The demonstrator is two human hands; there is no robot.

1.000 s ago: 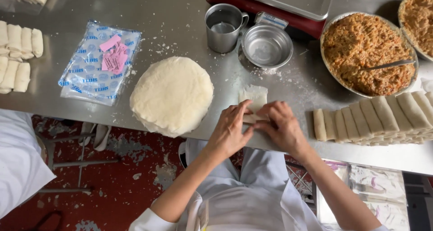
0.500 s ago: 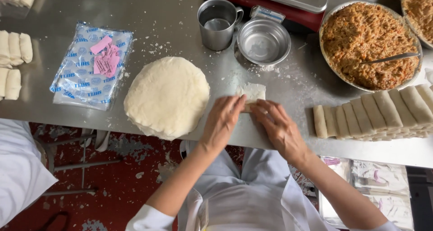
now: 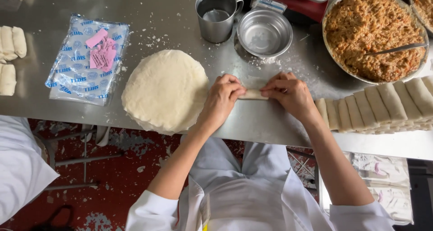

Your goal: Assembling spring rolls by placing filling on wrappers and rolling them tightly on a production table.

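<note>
On the steel table (image 3: 171, 14), my left hand (image 3: 222, 98) and my right hand (image 3: 288, 93) pinch the two ends of a thin pale roll of wrapper (image 3: 253, 94) lying flat between them. The fingers of both hands curl over it. A round stack of white wrapper sheets (image 3: 164, 90) lies just left of my left hand. To the right, finished rolls (image 3: 383, 105) lie side by side in a row at the table's edge. A large bowl of brown minced filling (image 3: 372, 32) with a spoon handle in it sits behind my right hand.
A metal mug (image 3: 216, 15) and a small empty steel bowl (image 3: 264, 33) stand behind the hands. A clear plastic packet (image 3: 88, 59) with pink slips lies at left. More rolls (image 3: 11, 55) sit at the far left edge. Another person's white sleeve (image 3: 20, 168) shows lower left.
The flat wrapper piece has been rolled up into a narrow tube. Both hands have closed in over it and now grip its ends.
</note>
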